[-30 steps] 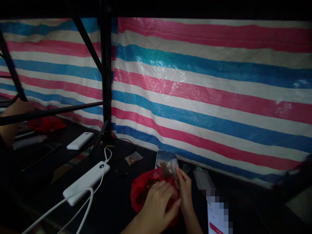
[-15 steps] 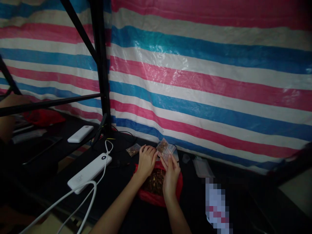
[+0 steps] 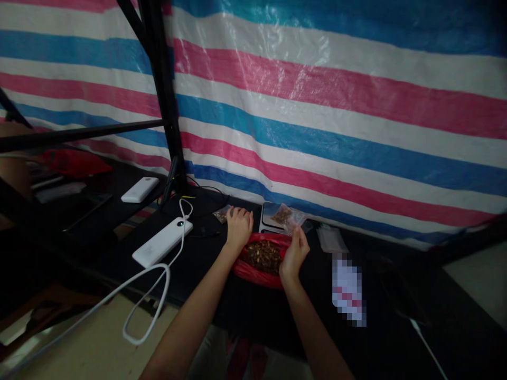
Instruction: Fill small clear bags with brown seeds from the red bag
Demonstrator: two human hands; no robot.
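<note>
Head view. The sachet (image 3: 282, 215), a small clear bag with brown bits gathered at its far end, is raised in front of a pale flat device (image 3: 266, 210), beyond the red bag (image 3: 257, 275). Whether sachet and device touch cannot be determined.

Handling, as judged: the sachet is light and limp, its thin film probably slippery, its contents loose and liable to shift. The clear end, away from the bits, is the sound place to grip; a firm squeeze on the filled end could crush dry pieces. The red bag, mouth up and filled with brown bits (image 3: 264, 255), appears soft-walled and easily tipped; it is best lifted with its rim gathered from both sides.

Right hand (image 3: 293, 257): grasping. Thumb and fingertips are brought together on the sachet's clear end; the palm is beside the right end of the red bag, contact uncertain.

Left hand (image 3: 240, 228): back uppermost, fingers bent and slightly spread, at the left of the red bag and just beside a second sachet (image 3: 221, 214). The underside of the fingers is hidden; whether they grasp anything cannot be told.

Clear bags (image 3: 331, 240) lie flat to the right, apart from both hands.
</note>
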